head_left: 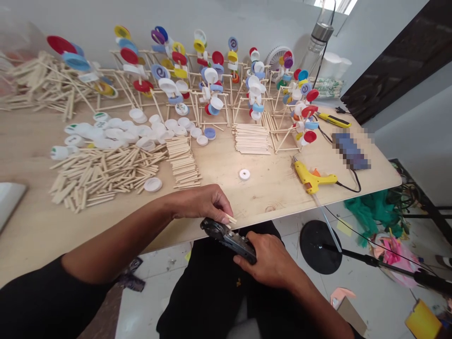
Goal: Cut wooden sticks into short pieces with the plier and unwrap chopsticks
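Our left hand point(206, 202) is curled nearly closed, thumb and fingertips pinching a few short sticks point(231, 218) whose ends poke out to the right. Our right hand point(270, 259) is wrapped around the handles of the black pliers point(228, 240), palm down. The head of the pliers points up and left, just under our left fingers and right beside the sticks; we cannot tell whether its jaws are touching the wood.

Both hands work at the front edge of the table point(215, 165): the left one over the rim, the right one out past it, above our black trousers point(208, 282). Beyond the edge to the right, we have a round black base point(320, 247) on the floor, well apart from the right hand.

On the tabletop, bare wood runs from our left hand across to the yellow glue gun point(309, 176), with a small white cap point(244, 174) lying between them. Above our left forearm sit a loose stick pile point(106, 172) and a neat stack point(181, 162), which limit the room on that side.
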{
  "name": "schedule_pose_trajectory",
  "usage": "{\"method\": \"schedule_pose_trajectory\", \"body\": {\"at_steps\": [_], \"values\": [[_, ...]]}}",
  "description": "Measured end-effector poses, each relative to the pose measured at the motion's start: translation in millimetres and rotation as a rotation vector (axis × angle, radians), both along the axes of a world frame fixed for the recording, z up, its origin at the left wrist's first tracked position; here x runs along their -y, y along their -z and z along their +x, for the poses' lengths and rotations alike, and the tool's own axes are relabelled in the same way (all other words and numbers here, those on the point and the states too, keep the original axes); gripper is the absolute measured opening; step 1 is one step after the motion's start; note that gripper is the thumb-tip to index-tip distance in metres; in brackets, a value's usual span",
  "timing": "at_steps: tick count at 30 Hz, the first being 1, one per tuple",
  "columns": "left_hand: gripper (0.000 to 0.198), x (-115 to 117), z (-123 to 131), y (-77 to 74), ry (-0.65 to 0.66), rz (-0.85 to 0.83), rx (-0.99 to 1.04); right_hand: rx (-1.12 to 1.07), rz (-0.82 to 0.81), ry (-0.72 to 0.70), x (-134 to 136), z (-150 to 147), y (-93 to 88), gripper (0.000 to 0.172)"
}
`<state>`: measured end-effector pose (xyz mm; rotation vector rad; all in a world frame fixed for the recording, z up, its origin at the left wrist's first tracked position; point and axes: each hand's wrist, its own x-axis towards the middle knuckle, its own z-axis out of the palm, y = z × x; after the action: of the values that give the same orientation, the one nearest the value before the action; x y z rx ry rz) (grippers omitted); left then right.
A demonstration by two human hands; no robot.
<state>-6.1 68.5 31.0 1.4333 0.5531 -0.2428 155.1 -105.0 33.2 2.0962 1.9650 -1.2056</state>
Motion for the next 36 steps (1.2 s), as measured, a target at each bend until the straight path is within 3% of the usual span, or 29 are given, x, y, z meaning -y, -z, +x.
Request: {"method": "schedule_pose_trajectory", "body": {"at_steps": [5, 9, 11, 13, 18, 24, 36], "values": [[0.016, 2, -3, -1.1, -0.235, -0.049, 0.062, -0.169, 0.008, 0.115, 12, 9, -3.7, 0.021], [0.02, 24, 3, -1.0, -0.535, -0.139, 0.139, -0.557, 0.133, 0.492, 17, 11, -5.4, 0.011], [0.022, 38, 9, -0.8, -0.628, -0.188, 0.154, -0.732, 0.268, 0.683, 11, 8, -6.8, 0.014], [0.025, 50, 14, -0.6, -0.69, -0.23, 0.176, -0.811, 0.383, 0.778, 1, 4, -8.6, 0.017], [0.028, 67, 22, 0.5, -0.828, -0.281, 0.213, -0.778, 0.459, 0.771, -18, -8, -7.2, 0.016], [0.027, 79, 23, 0.4, -0.894, -0.263, 0.223, -0.708, 0.494, 0.803, -21, -17, 2.3, 0.013], [0.026, 82, 19, -1.1, -0.749, -0.194, 0.208, -0.699, 0.487, 0.751, -23, -9, -1.2, 0.008]]}}
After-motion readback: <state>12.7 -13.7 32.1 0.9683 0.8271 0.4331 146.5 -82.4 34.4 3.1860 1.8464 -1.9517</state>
